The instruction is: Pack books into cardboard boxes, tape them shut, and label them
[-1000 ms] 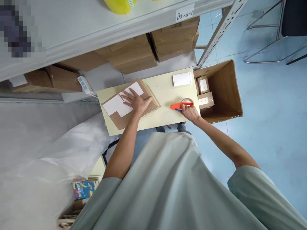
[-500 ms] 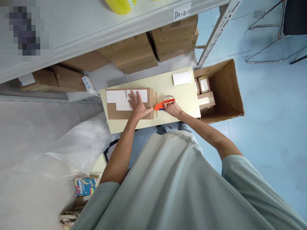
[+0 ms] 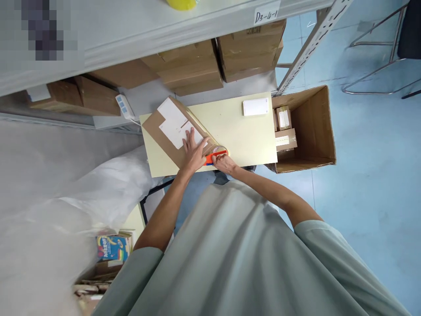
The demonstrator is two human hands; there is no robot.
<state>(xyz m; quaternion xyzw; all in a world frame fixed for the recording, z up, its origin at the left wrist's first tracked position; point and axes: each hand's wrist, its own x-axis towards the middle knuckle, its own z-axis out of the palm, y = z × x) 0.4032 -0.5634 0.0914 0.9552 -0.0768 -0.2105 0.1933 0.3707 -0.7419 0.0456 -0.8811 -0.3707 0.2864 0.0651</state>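
Observation:
A cardboard box (image 3: 162,142) with white labels (image 3: 173,118) lies at a slant on the pale yellow table (image 3: 243,138). My left hand (image 3: 194,151) rests on the box's near right part with its fingers spread over a label. In my right hand (image 3: 225,163) is an orange tape dispenser (image 3: 215,157), gripped with fingers wrapped round it. A roll of clear tape shows behind it. The dispenser's front end is at the box's right end, close to my left thumb and palm.
A white box (image 3: 255,107) lies at the table's back right. Beyond the right edge stands a large open carton (image 3: 330,131) holding smaller parcels (image 3: 283,118). Boxes (image 3: 190,66) fill the shelf behind, near a power strip (image 3: 125,106). Plastic wrap (image 3: 108,188) bulges at left.
The box has turned clockwise, its right end swinging toward me. My right hand and the tape dispenser have moved left and nearer to me. My left hand stays on the box.

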